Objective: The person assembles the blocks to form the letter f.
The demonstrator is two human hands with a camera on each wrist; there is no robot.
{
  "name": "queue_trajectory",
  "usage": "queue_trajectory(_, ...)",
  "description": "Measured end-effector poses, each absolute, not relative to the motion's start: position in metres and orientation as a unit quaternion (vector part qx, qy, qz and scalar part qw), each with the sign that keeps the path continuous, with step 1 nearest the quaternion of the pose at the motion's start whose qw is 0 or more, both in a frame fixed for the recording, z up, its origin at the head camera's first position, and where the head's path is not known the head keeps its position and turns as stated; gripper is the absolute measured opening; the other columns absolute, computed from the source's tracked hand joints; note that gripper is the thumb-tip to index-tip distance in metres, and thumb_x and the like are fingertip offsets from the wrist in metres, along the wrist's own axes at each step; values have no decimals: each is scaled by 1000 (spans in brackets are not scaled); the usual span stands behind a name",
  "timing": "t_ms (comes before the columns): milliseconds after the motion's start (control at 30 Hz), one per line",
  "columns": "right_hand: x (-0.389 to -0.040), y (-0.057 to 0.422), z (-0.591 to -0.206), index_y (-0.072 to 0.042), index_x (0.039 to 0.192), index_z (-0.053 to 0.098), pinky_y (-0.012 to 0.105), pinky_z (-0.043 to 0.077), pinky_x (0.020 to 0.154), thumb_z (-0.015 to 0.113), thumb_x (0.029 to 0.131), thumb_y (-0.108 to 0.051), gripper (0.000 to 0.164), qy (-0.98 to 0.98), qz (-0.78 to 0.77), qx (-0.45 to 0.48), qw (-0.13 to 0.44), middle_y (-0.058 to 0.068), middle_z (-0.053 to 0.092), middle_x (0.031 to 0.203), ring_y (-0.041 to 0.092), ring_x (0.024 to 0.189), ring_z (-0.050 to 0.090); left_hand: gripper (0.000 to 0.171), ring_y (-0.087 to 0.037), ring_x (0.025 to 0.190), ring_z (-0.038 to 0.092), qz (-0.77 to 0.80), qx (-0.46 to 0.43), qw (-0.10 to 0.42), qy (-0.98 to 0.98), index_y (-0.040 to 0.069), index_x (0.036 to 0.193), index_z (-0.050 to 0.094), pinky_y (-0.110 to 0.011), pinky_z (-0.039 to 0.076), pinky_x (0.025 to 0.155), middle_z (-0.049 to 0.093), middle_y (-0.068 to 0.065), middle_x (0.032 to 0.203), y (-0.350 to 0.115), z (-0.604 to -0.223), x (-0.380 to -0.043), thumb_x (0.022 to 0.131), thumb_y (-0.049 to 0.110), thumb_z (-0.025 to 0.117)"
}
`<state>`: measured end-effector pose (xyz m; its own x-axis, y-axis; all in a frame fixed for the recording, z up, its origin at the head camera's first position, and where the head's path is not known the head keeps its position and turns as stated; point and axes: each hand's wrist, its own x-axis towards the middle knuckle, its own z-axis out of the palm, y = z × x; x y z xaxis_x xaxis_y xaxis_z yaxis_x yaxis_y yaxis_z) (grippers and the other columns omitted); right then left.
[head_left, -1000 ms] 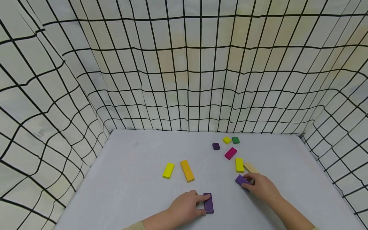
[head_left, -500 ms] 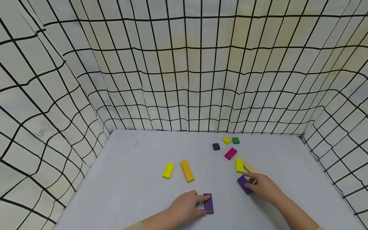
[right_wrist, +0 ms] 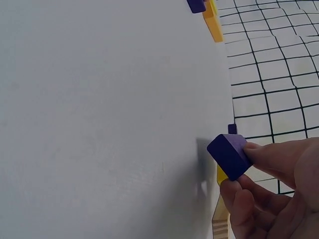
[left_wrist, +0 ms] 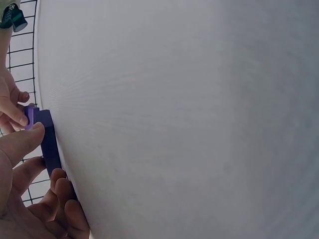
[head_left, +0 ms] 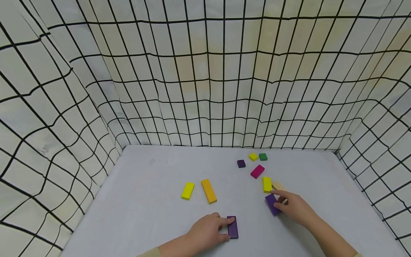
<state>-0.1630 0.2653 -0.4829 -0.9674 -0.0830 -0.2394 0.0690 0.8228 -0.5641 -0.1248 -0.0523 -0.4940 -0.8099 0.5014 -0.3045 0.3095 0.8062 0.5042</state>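
My left hand [head_left: 205, 232] pinches a flat purple block [head_left: 233, 229] lying on the white table, thumb at its near end and a finger near its far end. In the left wrist view this block [left_wrist: 49, 142] looks dark blue. Farther right, my right hand [head_left: 293, 207] holds a second purple block [head_left: 271, 204] between thumb and fingers. The right wrist view shows this block [right_wrist: 229, 155] tilted and apart from the table, a shadow beside it. Just beyond it are a yellow block [head_left: 267, 184] and pale wooden pieces [head_left: 278, 186], partly hidden by the right hand.
A yellow block [head_left: 187, 191] and a longer orange block [head_left: 209, 191] lie left of centre. Toward the back are a magenta block [head_left: 257, 171], a dark purple block [head_left: 241, 164], a yellow one [head_left: 253, 157] and a green one [head_left: 263, 157]. Black-lined walls surround the table [head_left: 154, 171].
The purple block in my right hand has turned, from lying more sideways to pointing more toward me, and the hand has shifted slightly. My left hand and its block stay in place.
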Motion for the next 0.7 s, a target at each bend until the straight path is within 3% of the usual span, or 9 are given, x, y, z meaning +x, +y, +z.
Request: queue_trajectory(700,-169,237,-489,-14,132,61,30,53,60,75,89,-18,45,912,-393,12,117,1,61,92,17,76,57,53,-7,68,46,228,215,216,925,41,135,60,-23,40,58,49,9,81,-52,-493,-124,85,40,77)
